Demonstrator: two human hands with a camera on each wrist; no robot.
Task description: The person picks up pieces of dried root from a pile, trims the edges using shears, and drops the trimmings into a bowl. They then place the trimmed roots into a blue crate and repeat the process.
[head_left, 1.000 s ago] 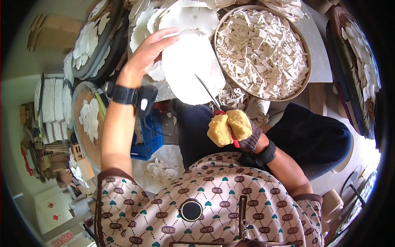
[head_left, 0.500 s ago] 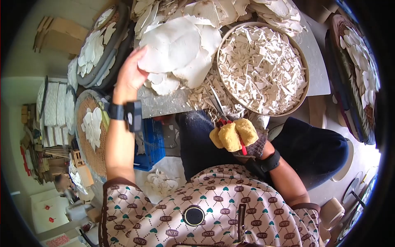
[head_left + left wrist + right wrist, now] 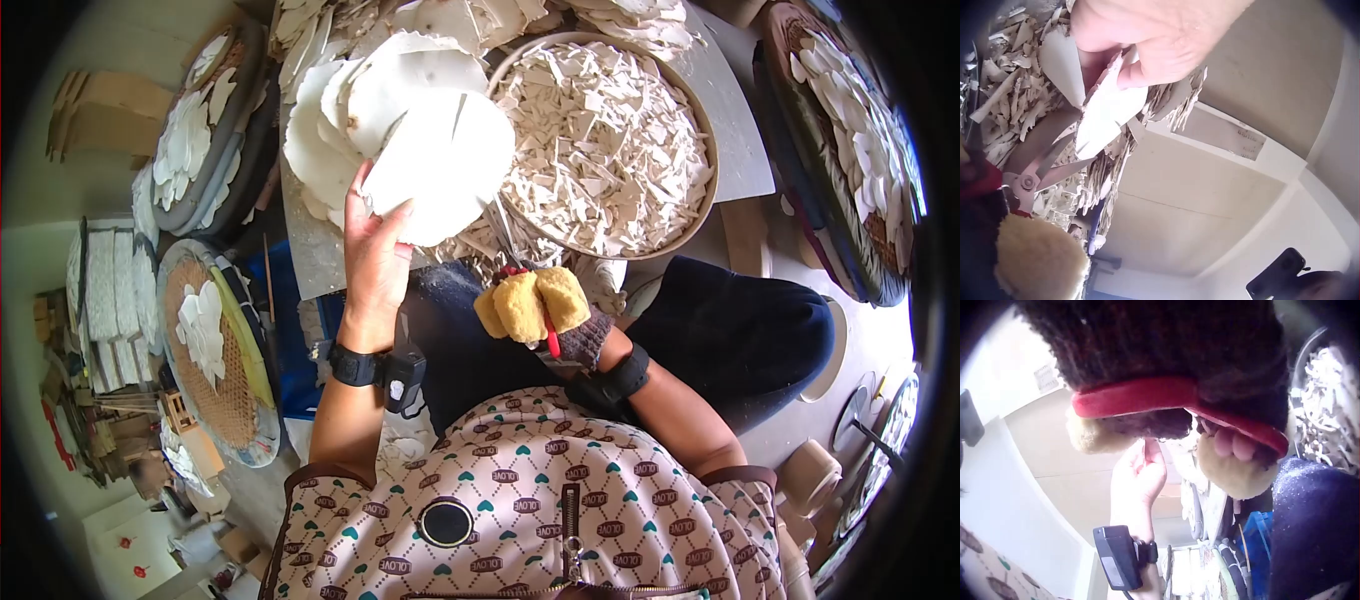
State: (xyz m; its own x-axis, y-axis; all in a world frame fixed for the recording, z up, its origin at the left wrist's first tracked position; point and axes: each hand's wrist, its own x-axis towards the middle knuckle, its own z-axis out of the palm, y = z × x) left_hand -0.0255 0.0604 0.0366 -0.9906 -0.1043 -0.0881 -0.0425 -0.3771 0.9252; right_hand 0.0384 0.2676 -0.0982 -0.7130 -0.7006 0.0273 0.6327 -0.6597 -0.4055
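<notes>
The bare left hand (image 3: 378,262) pinches the lower left edge of a thin white sheet (image 3: 450,170), thumb on one face and fingers on the other. In the left wrist view the sheet (image 3: 1107,119) is tilted, close to the parted blades of the scissors (image 3: 1047,169). The right hand (image 3: 585,335), in a dark knitted glove with yellow pads (image 3: 535,303), grips the red-handled scissors (image 3: 550,338); their blades point up toward the sheet's lower right edge. Whether the blades touch the sheet cannot be told. More white sheets (image 3: 400,75) lie stacked behind.
A round tray (image 3: 712,170) of white scraps stands on the metal table (image 3: 735,130), right of the sheet. Loose scraps lie along the table's front edge. Round racks with white pieces stand at left (image 3: 235,400) and right (image 3: 870,200). Dark-trousered knees (image 3: 740,330) are below the table.
Over the last half second the left hand has moved right and down with a white sheet, bringing it near the scissors. The right hand still grips the scissors, with little movement.
</notes>
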